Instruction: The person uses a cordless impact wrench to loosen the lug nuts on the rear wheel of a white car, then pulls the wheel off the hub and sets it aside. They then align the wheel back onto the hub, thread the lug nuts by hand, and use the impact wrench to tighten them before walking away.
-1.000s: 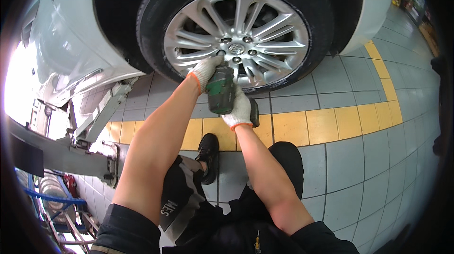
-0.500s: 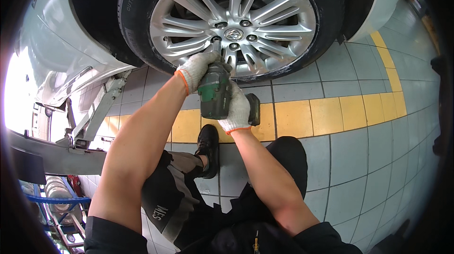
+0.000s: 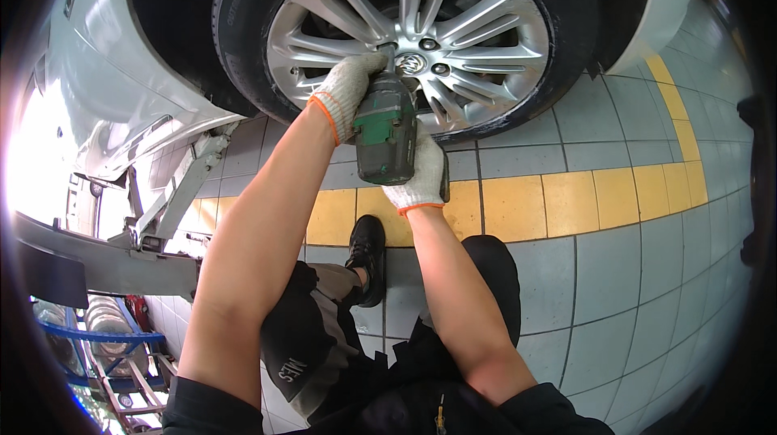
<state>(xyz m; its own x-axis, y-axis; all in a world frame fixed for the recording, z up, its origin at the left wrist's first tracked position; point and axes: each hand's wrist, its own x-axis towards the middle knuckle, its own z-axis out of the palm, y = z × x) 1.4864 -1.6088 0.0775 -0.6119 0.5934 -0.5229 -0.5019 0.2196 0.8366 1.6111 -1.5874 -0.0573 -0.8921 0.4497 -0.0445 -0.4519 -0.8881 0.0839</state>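
Note:
Close to the hub of a silver alloy wheel (image 3: 508,55), I hold a green and black cordless impact wrench (image 3: 387,131). My left hand (image 3: 348,89), in a white knit glove with an orange cuff, is closed round the front of the tool by its socket (image 3: 390,56). The socket reaches the upper-left lug nut position; the nut itself is hidden. My right hand (image 3: 422,178), gloved alike, is wrapped round the handle behind the tool body, its fingers mostly hidden. Bare lug nuts (image 3: 439,69) show right of the centre cap (image 3: 412,63).
The black tire (image 3: 251,63) sits inside the fender of a light-coloured car (image 3: 105,71). A grey lift arm (image 3: 105,267) stands at left, above a blue-framed rack (image 3: 101,338). A yellow stripe (image 3: 518,204) crosses the grey tiled floor. My black shoe (image 3: 368,253) is below the tool.
The impact wrench and both hands have moved up, taking the socket from the lower-left lug nut to the upper-left one. The view has shifted slightly.

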